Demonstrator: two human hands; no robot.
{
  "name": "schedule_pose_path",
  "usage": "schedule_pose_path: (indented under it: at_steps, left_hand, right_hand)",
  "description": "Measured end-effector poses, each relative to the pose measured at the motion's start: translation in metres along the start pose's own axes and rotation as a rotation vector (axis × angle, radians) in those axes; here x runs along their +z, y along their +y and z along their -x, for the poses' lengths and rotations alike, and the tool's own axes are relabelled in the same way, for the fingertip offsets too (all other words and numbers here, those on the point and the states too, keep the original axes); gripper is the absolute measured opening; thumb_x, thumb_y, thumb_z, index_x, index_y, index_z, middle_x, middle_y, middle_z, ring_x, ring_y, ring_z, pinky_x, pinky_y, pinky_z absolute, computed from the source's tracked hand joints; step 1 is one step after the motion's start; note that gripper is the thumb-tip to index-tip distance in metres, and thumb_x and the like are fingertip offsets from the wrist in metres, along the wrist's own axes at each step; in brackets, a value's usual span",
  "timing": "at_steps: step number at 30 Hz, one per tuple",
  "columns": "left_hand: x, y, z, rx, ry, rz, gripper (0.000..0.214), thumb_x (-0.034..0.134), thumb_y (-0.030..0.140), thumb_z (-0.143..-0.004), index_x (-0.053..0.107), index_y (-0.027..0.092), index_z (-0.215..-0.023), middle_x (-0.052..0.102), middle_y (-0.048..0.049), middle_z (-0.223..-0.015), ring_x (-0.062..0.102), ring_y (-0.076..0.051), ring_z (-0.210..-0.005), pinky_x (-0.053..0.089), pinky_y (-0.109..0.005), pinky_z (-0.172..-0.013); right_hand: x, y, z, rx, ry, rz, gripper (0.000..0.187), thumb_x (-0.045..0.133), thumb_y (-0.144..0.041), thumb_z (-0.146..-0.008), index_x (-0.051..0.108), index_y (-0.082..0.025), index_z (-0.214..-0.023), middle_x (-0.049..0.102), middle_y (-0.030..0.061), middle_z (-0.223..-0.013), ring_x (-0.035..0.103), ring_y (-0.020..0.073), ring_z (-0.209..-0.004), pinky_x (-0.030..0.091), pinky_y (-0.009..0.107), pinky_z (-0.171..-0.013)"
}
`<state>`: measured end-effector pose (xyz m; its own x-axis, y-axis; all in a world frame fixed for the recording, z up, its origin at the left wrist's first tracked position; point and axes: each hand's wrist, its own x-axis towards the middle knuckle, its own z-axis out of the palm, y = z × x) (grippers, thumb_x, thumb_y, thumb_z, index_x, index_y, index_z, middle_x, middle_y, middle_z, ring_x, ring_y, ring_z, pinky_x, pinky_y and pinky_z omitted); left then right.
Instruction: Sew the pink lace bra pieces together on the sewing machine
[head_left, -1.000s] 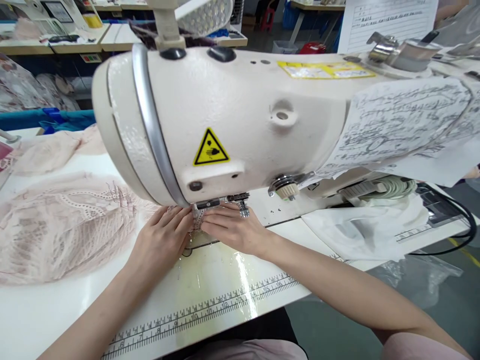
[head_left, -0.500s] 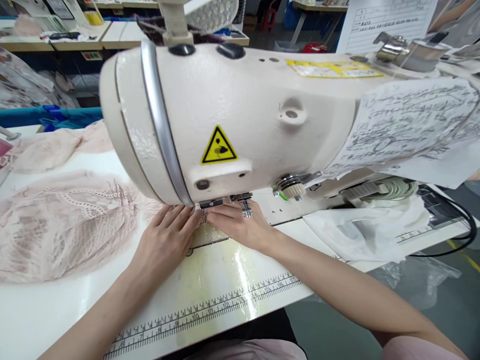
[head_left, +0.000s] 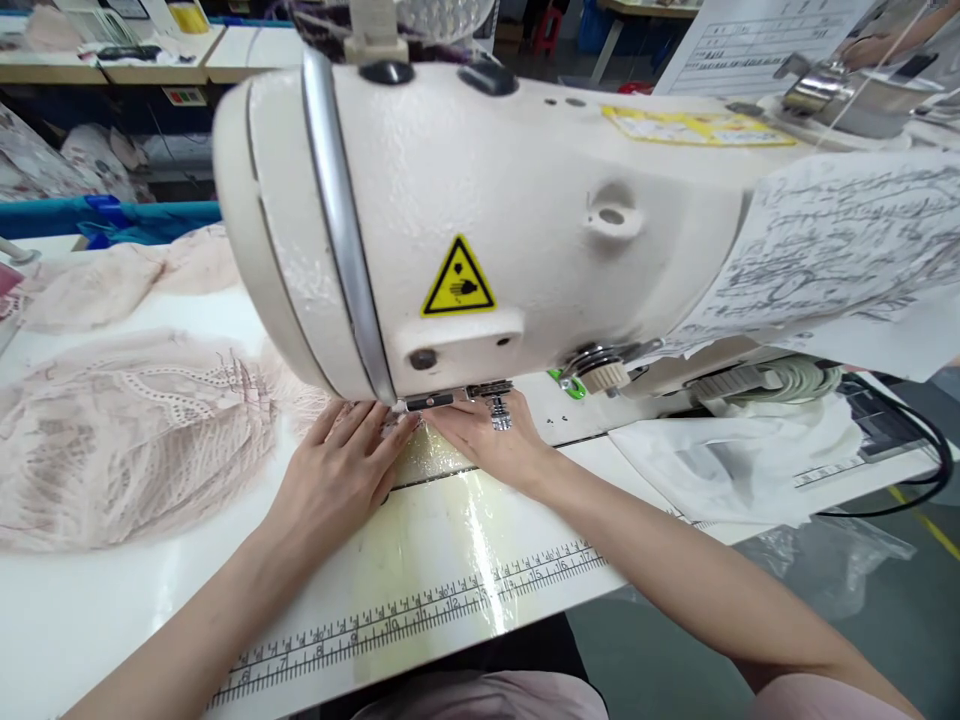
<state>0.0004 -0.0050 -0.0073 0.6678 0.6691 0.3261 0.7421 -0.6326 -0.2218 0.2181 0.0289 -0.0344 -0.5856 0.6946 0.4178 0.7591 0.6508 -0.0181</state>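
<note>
Pale pink lace fabric (head_left: 202, 400) is spread over the left of the white sewing table (head_left: 315, 590) and runs in under the sewing machine's (head_left: 525, 200) head. My left hand (head_left: 337, 465) lies on the fabric by the needle area, its fingers stretched flat and slightly apart. My right hand (head_left: 499, 440) is under the machine's arm, fingers extended toward the left hand, with their tips partly hidden behind the presser-foot parts. The needle itself is hidden.
A printed ruler strip (head_left: 420, 620) follows the table's front edge. White cloth (head_left: 735, 450) and a coiled pale green band (head_left: 802, 380) lie at right. Handwritten paper (head_left: 847, 250) covers the machine's arm. Another person's hand (head_left: 862, 50) shows at upper right.
The view has shifted a little, so the machine appears farther right and higher. My left hand's fingers have slid slightly to the right, and both hands stay by the needle area.
</note>
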Motion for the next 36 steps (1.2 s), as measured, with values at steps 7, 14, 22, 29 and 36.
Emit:
schedule_pose_path:
  at_steps: [7,14,22,29,36]
  left_hand:
    - [0.0,0.0,-0.002,-0.023,-0.013,0.012,0.039,0.052,0.023,-0.092,0.059,0.016,-0.129,0.07,-0.0136,-0.114,0.064,-0.032,-0.106,0.046,-0.05,-0.095]
    - [-0.002,-0.001,-0.006,0.092,0.121,0.002,0.031,0.053,0.015,-0.09,0.063,0.01,-0.119,0.07,-0.0108,-0.117,0.066,-0.026,-0.1,0.043,-0.044,-0.097]
    - [-0.002,-0.005,-0.008,-0.031,0.015,0.036,0.033,0.044,0.024,-0.094,0.063,0.01,-0.118,0.073,-0.0102,-0.093,0.067,-0.025,-0.084,0.047,-0.042,-0.085]
    - [0.001,-0.006,-0.007,0.006,0.055,0.071,0.033,0.048,0.023,-0.093,0.062,0.01,-0.121,0.073,-0.0103,-0.105,0.066,-0.026,-0.085,0.046,-0.041,-0.082]
    - [0.002,-0.005,-0.008,-0.003,0.074,0.045,0.035,0.049,0.025,-0.093,0.063,0.011,-0.123,0.073,-0.0105,-0.108,0.066,-0.026,-0.081,0.044,-0.042,-0.082]
  right_hand:
    - [0.019,0.007,0.003,0.02,-0.029,-0.062,0.032,0.05,-0.027,-0.093,0.057,-0.03,-0.124,0.058,-0.0019,-0.069,0.048,0.0134,-0.061,0.039,0.028,-0.063]
    - [0.001,0.004,-0.009,0.026,-0.021,-0.068,0.02,0.05,-0.019,-0.093,0.069,-0.026,-0.096,0.064,-0.0017,-0.069,0.054,0.0119,-0.065,0.037,0.026,-0.06]
    - [-0.007,-0.015,0.001,0.051,0.061,-0.035,0.029,0.047,-0.037,-0.099,0.066,-0.028,-0.119,0.071,0.0054,-0.108,0.066,0.0187,-0.084,0.049,0.035,-0.071]
    - [-0.01,-0.016,0.004,0.129,-0.117,-0.207,0.034,0.044,-0.041,-0.099,0.062,-0.033,-0.127,0.071,0.0062,-0.11,0.064,0.0227,-0.102,0.05,0.042,-0.087]
    - [-0.016,-0.014,0.0,0.12,-0.2,-0.269,0.038,0.039,-0.044,-0.1,0.061,-0.032,-0.128,0.071,0.005,-0.112,0.058,0.0249,-0.117,0.049,0.044,-0.093]
